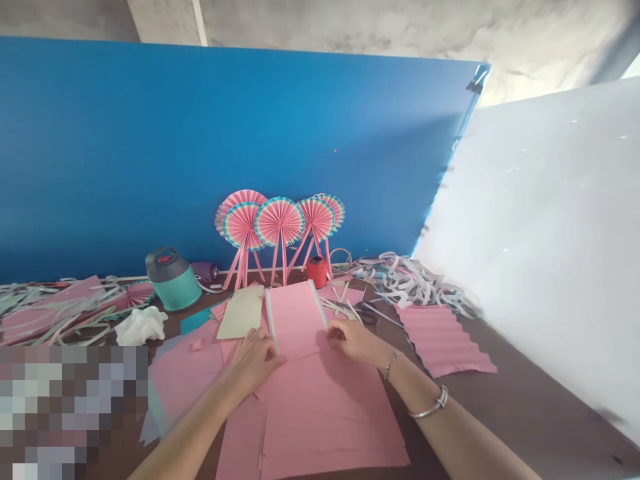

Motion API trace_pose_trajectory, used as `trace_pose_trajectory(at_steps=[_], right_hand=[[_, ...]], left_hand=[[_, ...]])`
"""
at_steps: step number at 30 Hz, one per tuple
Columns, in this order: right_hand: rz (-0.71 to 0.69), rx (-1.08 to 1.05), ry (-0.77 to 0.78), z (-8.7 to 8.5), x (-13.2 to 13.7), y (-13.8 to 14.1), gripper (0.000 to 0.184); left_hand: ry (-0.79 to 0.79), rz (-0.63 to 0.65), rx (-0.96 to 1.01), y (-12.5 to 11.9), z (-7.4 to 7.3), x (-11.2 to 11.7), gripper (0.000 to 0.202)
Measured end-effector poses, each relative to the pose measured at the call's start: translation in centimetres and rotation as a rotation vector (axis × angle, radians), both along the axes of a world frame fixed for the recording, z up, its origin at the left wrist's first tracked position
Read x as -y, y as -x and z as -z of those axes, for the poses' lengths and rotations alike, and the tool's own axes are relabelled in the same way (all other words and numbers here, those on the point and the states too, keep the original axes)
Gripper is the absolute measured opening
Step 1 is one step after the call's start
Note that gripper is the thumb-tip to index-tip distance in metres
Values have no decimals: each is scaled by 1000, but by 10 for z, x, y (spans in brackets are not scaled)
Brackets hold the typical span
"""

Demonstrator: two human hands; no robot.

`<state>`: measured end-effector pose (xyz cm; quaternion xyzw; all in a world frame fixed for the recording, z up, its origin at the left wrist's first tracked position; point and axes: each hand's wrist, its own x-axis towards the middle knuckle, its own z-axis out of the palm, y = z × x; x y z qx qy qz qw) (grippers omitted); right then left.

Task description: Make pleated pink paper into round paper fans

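Observation:
A pink paper sheet with pale striped edges (pixel 295 317) lies on a pile of pink sheets (pixel 325 407) on the brown table. My left hand (pixel 255 360) rests flat on the sheet's near left corner with its fingers stretched out. My right hand (pixel 353 339) presses on the sheet's near right edge, fingers curled down onto the paper. A cream sheet (pixel 241 311) lies just left of the pink one. Several finished pink paper fans on sticks (pixel 277 223) lean against the blue board behind.
A blue board (pixel 200 153) stands at the back and a white board (pixel 550 220) at the right. Nearby are a teal jug (pixel 173 280), a red thread spool (pixel 317 270), a pleated pink sheet (pixel 440 340), white paper strips (pixel 415 280) and crumpled white paper (pixel 143 325).

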<state>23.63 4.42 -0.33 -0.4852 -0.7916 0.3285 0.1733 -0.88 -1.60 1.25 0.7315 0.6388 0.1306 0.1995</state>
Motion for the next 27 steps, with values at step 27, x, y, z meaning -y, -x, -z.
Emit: trace_pose_trajectory(at_steps=[27], right_hand=[[-144, 613, -746, 28, 63, 43, 13]], left_hand=[[-235, 377, -482, -39, 13, 23, 26]])
